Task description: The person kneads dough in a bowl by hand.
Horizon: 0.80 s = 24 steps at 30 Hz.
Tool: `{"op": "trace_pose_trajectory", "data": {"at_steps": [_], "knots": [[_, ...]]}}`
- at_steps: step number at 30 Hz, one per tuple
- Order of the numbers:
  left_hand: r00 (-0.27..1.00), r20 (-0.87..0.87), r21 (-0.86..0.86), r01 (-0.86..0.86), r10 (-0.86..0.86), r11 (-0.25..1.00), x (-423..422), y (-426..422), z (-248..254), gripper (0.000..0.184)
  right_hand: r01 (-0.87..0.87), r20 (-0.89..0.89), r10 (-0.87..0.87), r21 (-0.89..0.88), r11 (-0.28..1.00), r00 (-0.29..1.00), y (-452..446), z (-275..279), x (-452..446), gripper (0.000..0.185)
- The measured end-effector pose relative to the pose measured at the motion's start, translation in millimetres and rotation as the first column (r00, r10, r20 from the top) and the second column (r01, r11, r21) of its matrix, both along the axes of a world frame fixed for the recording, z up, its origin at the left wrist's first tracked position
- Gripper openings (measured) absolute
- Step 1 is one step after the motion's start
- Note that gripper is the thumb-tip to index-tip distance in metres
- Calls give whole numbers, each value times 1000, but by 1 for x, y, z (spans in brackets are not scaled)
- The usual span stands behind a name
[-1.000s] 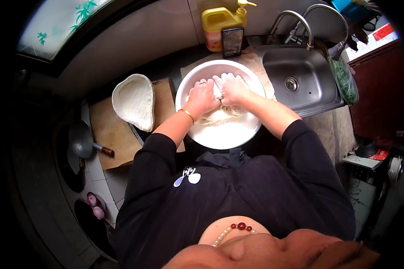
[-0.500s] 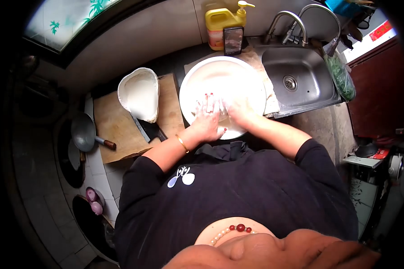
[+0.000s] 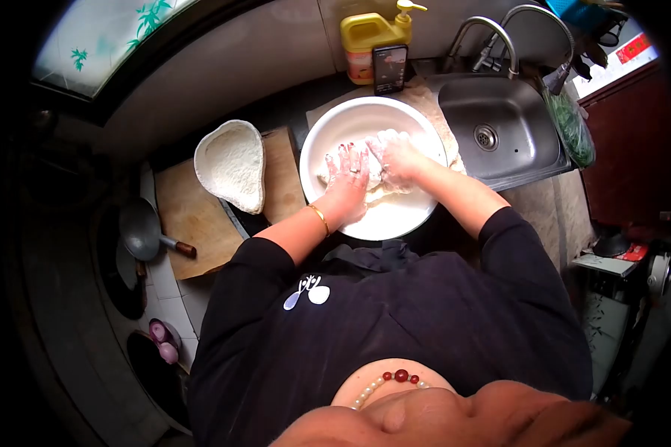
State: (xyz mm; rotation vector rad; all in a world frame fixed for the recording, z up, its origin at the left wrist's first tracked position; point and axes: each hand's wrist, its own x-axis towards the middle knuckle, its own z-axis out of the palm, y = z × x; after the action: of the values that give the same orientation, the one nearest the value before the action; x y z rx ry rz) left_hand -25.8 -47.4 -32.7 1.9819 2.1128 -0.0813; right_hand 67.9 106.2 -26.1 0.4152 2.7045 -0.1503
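A large white basin point(image 3: 320, 127) stands on the counter in front of me, with pale dough point(image 3: 380, 192) inside. My left hand point(image 3: 348, 179) rests on the dough's left side, fingers spread and coated with flour. Against the right side of the dough, my right hand point(image 3: 397, 160) has its fingers curled in, floury too; the part of the dough under it is hidden. Left of the basin, a bag-like container of white flour point(image 3: 232, 165) sits on a wooden board point(image 3: 194, 216).
A knife point(image 3: 235, 220) lies partly under the flour container. Behind the basin stand a phone point(image 3: 389, 68) and a yellow pump bottle point(image 3: 359, 45). The steel sink point(image 3: 499, 127) is at the right, a ladle point(image 3: 143, 231) and onions point(image 3: 164, 341) at the left.
From one second ago, my left hand has gone from curled to spread, lower in the basin. Since half a second ago, both hands have shifted slightly and my right fingers look curled in.
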Motion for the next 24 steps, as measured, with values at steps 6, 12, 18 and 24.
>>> {"op": "trace_pose_trajectory", "data": {"at_steps": [6, 12, 18, 24], "knots": [[993, 107, -20, -41, 43, 999, -21, 27, 6, 88, 151, -378, -203, -163, 975, 903, 1, 5, 21, 92], [965, 214, 50, -165, 151, 985, -41, 50, 13, 51, 400, -443, -776, -678, 617, 448, -33, 25, 68, 33], [664, 608, -233, -376, 436, 897, -38, 45, 22, 47, 347, -410, -816, -757, 553, 408, -17, -18, 70, 62], [-434, 766, -634, -391, 475, 667, -14, 19, -19, 30, 327, -498, -844, -779, 536, 198, 5, -64, 39, 62]]}}
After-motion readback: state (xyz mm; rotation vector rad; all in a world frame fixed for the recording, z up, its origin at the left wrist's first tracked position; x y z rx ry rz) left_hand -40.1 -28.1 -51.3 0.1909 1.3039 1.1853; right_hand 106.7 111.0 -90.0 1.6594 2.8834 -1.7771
